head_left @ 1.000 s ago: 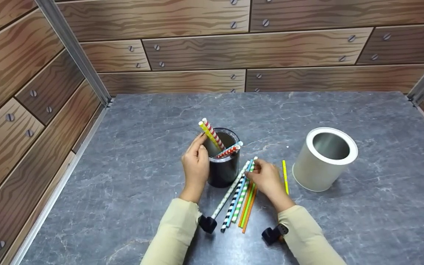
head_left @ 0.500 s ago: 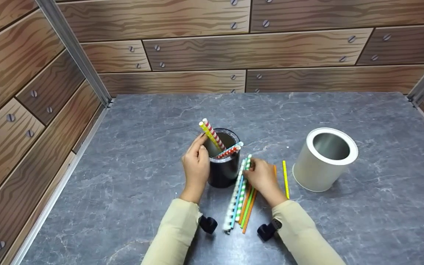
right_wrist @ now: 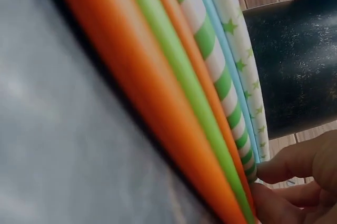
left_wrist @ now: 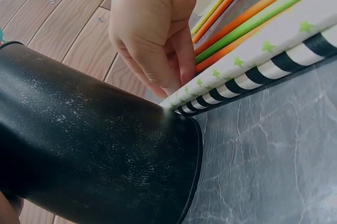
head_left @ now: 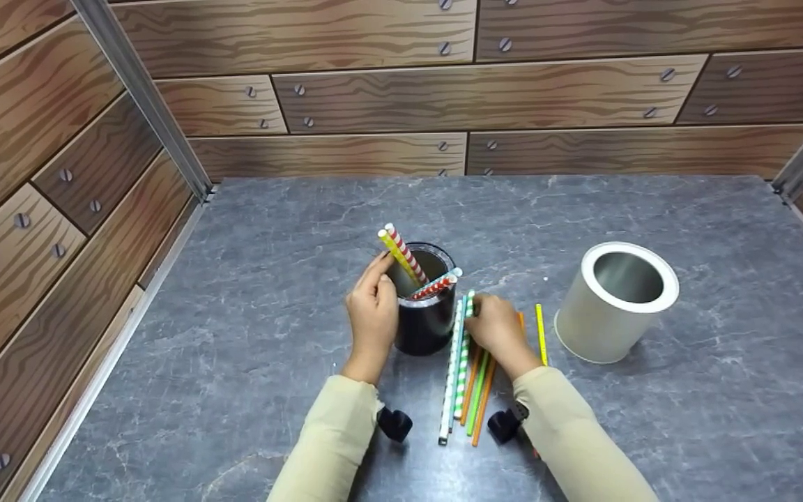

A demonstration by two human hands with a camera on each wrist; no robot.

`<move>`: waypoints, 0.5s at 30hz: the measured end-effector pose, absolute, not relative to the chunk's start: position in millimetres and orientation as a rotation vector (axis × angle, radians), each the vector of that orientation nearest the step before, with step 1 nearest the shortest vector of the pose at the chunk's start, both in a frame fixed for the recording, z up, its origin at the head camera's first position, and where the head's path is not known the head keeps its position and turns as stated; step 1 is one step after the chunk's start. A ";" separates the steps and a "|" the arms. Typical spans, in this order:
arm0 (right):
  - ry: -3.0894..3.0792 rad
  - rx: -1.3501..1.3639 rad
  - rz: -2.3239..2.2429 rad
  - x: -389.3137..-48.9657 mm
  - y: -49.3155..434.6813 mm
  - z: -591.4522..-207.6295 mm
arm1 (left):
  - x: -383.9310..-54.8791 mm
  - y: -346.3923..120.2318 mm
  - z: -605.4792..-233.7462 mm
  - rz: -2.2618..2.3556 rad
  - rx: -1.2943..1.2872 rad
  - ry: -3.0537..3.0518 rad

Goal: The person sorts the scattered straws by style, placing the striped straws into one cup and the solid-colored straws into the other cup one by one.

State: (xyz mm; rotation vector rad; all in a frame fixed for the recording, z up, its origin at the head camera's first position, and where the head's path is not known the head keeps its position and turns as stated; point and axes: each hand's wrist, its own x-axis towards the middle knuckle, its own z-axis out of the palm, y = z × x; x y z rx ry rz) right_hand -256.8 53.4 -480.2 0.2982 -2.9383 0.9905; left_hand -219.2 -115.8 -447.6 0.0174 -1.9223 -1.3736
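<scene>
The surface is finished in grey marbling and crossed by thin pale veins. A black container is stood upright near its middle. A cream can with a white rim is placed upright, well apart to the right. Between them, straws, patterned and plain, are laid side by side, just beside the black container. A yellow straw is laid near the cream can.

Brown wood-print panels and grey metal corner strips bounded a grey, white-veined flat tabletop in a booth-like workstation.
</scene>
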 end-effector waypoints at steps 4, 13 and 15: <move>-2.948 0.321 0.935 -256.8 51.2 -479.0 | -219.6 -115.8 -448.4 -1.383 0.022 -1.924; -2.919 0.428 0.784 -252.6 48.1 -479.6 | -219.1 -115.9 -449.4 -1.352 0.034 -1.935; -2.932 0.433 0.773 -252.3 48.4 -478.9 | -218.8 -116.3 -449.2 -1.348 0.036 -1.937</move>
